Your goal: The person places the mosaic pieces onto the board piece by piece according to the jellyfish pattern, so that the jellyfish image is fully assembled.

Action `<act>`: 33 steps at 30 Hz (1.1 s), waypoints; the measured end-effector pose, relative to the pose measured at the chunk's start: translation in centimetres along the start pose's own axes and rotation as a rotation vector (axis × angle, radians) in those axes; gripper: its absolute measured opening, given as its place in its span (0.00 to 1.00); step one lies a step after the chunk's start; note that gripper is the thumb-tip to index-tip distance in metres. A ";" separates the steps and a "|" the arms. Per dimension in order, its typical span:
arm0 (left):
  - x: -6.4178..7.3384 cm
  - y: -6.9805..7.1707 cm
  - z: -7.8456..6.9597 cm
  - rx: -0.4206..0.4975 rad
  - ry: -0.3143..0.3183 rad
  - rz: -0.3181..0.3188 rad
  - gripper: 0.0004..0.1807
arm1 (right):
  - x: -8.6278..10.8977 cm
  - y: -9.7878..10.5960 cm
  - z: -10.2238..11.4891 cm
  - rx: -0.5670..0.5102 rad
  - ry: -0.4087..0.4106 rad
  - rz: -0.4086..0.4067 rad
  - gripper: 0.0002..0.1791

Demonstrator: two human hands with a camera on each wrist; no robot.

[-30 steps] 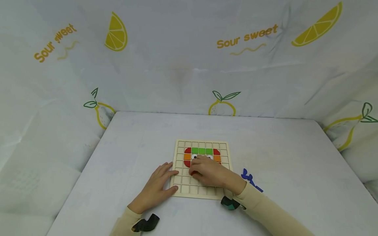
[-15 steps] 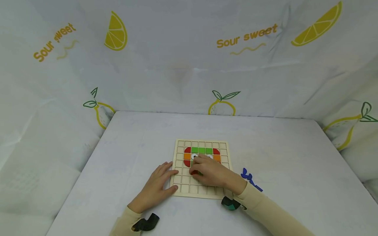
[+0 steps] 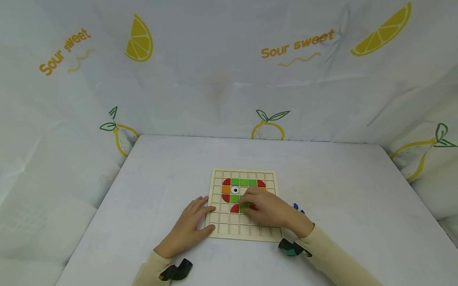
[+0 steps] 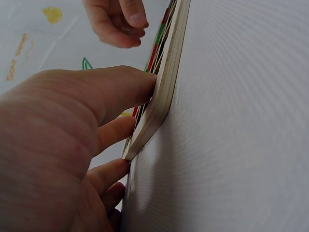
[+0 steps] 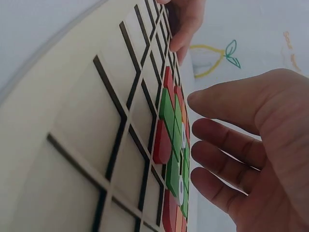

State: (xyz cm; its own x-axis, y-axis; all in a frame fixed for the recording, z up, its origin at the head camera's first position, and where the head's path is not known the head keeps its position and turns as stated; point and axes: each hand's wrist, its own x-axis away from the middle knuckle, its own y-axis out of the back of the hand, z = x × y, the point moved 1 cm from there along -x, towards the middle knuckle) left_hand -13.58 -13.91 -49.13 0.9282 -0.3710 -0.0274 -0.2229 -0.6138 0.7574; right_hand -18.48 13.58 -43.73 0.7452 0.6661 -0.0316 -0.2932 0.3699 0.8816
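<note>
A square wooden grid board (image 3: 229, 229) lies on the table. Set in its cells are green square tiles (image 3: 244, 182), red rounded tiles (image 3: 234, 209), an orange tile (image 3: 226, 190) and a white eye tile (image 3: 234, 190). My left hand (image 3: 186, 228) rests at the board's left side, its thumb and fingertips touching the rim in the left wrist view. Over the lower right of the pattern hovers my right hand (image 3: 266, 206), hiding some tiles. The right wrist view shows its fingers (image 5: 227, 140) loosely bent, apart from the tiles, with nothing visible between them.
Small blue pieces (image 3: 295, 206) lie on the table right of the board, partly behind the right wrist. A white cloth with lemon prints (image 3: 214, 79) hangs behind and beside the table. Black straps (image 3: 177, 270) with wrist cameras sit on both sleeves.
My right hand has drawn back to the right, uncovering the left eye tile, a red rounded tile and green tiles beside it. The left hand has stayed in place.
</note>
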 end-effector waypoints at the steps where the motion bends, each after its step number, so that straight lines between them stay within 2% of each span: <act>1: 0.0 0.0 0.0 -0.001 0.003 0.000 0.27 | 0.2 0.2 -0.2 -0.001 -0.006 -0.003 0.10; 12: 0.1 -0.1 -0.2 -0.005 0.019 0.006 0.27 | 3.4 2.1 -1.9 0.010 -0.067 -0.074 0.08; 18: 0.1 0.0 -0.3 -0.004 0.025 0.005 0.27 | 5.1 3.1 -2.9 0.008 -0.132 -0.117 0.09; 23: 0.2 0.1 -0.3 -0.003 0.030 0.012 0.27 | 6.4 3.7 -3.8 0.054 -0.154 -0.155 0.10; 33: 0.1 -0.1 -0.2 -0.009 0.022 0.013 0.27 | 8.7 4.9 -5.3 0.055 -0.246 -0.191 0.10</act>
State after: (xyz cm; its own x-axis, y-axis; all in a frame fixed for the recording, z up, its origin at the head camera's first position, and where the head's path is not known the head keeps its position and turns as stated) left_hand -13.44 -13.73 -49.11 0.9315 -0.3636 -0.0034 -0.2323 -0.6023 0.7637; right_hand -16.54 24.60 -42.20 0.9082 0.4089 -0.0899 -0.1063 0.4329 0.8952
